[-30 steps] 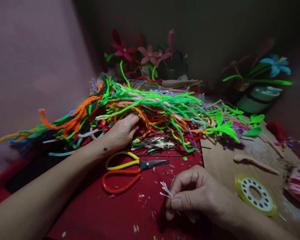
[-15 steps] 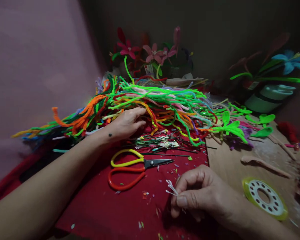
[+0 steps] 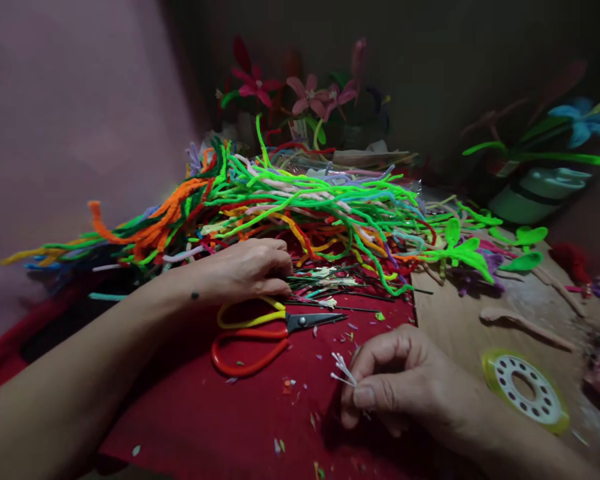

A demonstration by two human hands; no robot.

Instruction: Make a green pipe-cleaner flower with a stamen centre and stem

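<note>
Between the thumb and fingers of my right hand [image 3: 395, 387] is a small bunch of white flower stamens [image 3: 344, 370], their tips pointing up and left. My left hand [image 3: 260, 270] reaches over the left end of a loose heap of thin dark wire stems with pale stamens [image 3: 325, 283]. Its fingers are bent and close together; whatever lies between them is hidden. Just below that hand, scissors [image 3: 250, 350] with one yellow and one red handle rest on the red cloth [image 3: 220, 427], blades pointing right.
A big pile of coloured pipe cleaners [image 3: 300, 193] spreads behind my hands. Green pipe-cleaner leaves [image 3: 463, 247] and a tape roll [image 3: 527, 390] lie on the wooden board [image 3: 445, 310] at right. Pipe-cleaner flowers [image 3: 307, 97] stand at the back; scraps dot the cloth.
My left hand has come down and slightly left from the pipe cleaner pile to the wire stems. My right hand stays nearly still with the stamens.
</note>
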